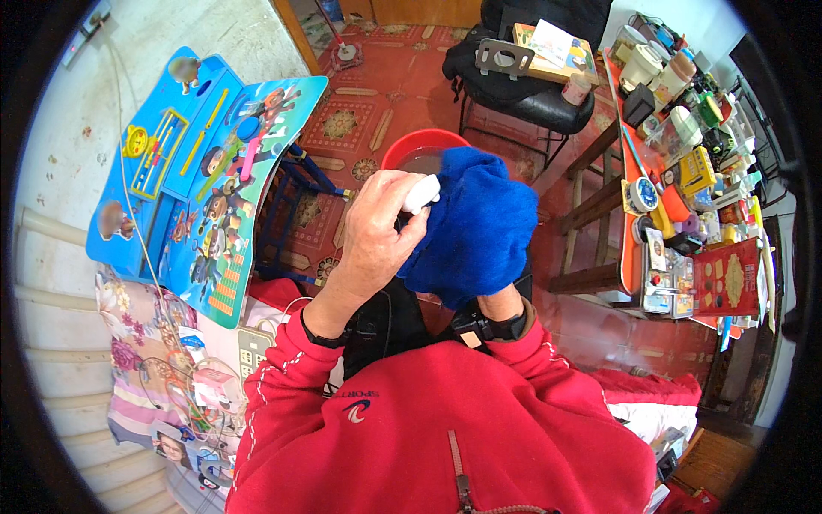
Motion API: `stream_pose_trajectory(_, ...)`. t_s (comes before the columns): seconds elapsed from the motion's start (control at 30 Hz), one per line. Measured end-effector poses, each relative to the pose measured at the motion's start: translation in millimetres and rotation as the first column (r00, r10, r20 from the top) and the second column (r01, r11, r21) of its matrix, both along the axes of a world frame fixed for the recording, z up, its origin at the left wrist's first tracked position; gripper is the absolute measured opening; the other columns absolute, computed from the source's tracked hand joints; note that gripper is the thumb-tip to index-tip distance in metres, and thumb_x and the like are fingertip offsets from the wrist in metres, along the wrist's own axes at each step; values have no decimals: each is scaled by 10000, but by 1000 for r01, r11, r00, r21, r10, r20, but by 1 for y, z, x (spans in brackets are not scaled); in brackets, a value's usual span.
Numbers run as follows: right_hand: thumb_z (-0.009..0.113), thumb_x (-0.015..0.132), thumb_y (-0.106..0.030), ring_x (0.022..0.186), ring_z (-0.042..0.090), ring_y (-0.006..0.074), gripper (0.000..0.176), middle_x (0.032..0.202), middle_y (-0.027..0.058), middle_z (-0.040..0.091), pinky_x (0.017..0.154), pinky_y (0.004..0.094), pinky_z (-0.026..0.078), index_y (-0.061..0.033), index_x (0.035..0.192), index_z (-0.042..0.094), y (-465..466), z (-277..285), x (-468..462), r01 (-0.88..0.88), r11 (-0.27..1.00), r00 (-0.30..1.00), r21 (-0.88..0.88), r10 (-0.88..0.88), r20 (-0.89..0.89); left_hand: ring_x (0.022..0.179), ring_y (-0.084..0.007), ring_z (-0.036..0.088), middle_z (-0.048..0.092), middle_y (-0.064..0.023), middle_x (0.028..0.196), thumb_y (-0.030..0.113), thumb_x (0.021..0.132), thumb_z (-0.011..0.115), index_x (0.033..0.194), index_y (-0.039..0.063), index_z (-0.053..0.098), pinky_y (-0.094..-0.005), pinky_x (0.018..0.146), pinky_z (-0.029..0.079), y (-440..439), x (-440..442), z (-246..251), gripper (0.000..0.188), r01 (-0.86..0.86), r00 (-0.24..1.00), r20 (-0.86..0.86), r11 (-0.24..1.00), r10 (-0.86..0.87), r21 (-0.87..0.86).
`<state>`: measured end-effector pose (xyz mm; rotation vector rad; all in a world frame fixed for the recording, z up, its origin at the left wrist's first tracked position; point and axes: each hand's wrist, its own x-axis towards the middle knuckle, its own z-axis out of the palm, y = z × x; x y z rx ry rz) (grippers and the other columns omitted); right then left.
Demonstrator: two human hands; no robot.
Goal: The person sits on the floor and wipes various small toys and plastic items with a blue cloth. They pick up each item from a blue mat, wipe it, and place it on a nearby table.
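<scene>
Between the thumb and fingers of my left hand (379, 231) is a small white object (422, 194), rounded and with little stubs on its lower side. It is close against the left edge of a blue plush cloth (481, 225). The cloth drapes over my right hand, hiding the fingers; only the wrist (501, 303) shows below it. Beyond the cloth, a red basin (424, 137) stands on the floor with liquid in it, partly covered from view by the cloth and my left hand.
A child's blue desk (218, 257) with cartoon pictures stands at the left. At the right, a crowded table (629, 257) holds jars, boxes and small containers. A black chair (546, 112) carries a box and a cup. A mop (347, 54) is at the back. Cables (186, 385) lie at lower left.
</scene>
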<state>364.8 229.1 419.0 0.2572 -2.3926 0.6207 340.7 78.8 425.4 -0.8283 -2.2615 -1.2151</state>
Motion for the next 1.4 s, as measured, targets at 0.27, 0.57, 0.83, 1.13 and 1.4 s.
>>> stream_pose_trajectory(0.27, 640, 815, -103, 784, 619, 311, 72, 864, 104, 630, 664, 395, 474, -89, 883, 618, -12, -4, 6, -78, 829, 982, -554, 160, 102, 910, -390, 596, 586, -190, 967, -74, 647, 597, 994, -31, 597, -421, 765, 505, 4, -2, -13, 350, 20, 996, -78, 987, -33, -159)
stream_pose_trajectory(0.57, 707, 714, -230, 716, 602, 348, 217, 733, 140, 571, 580, 424, 420, -92, 812, 571, -4, 2, -7, -242, 964, 969, -111, 234, -75, 880, -208, 630, 607, -102, 952, -20, 765, 673, 1048, -24, 643, -321, 778, 502, -10, 7, -14, 285, 274, 889, 324, 942, -324, 192)
stream_pose_trajectory(0.83, 675, 801, -116, 744, 608, 360, 198, 789, 145, 613, 616, 403, 461, -46, 983, 639, -7, -21, -11, -264, 823, 960, -503, 274, -55, 1028, -173, 638, 657, -90, 1130, 69, 780, 679, 1135, -26, 642, -325, 937, 501, -52, -8, -2, 370, 75, 624, 571, 768, -534, 636)
stream_pose_trajectory(1.13, 738, 748, -186, 778, 638, 347, 313, 876, 133, 649, 654, 405, 485, -62, 1024, 656, -2, -6, -6, -301, 931, 952, -206, 306, -8, 1223, -229, 548, 555, -154, 1350, -16, 762, 638, 1085, -24, 662, -355, 1013, 443, -49, -6, 15, 324, 403, 747, 451, 873, -488, 275)
stream_pose_trajectory(1.4, 777, 705, -265, 761, 642, 359, 386, 855, 145, 649, 641, 394, 477, -48, 1001, 655, -16, -8, 1, -423, 878, 899, -224, 438, 22, 1233, -327, 564, 593, -223, 1303, 215, 773, 740, 1120, 0, 659, -418, 1040, 434, -43, -18, -6, 416, 588, 699, 399, 795, -593, 150)
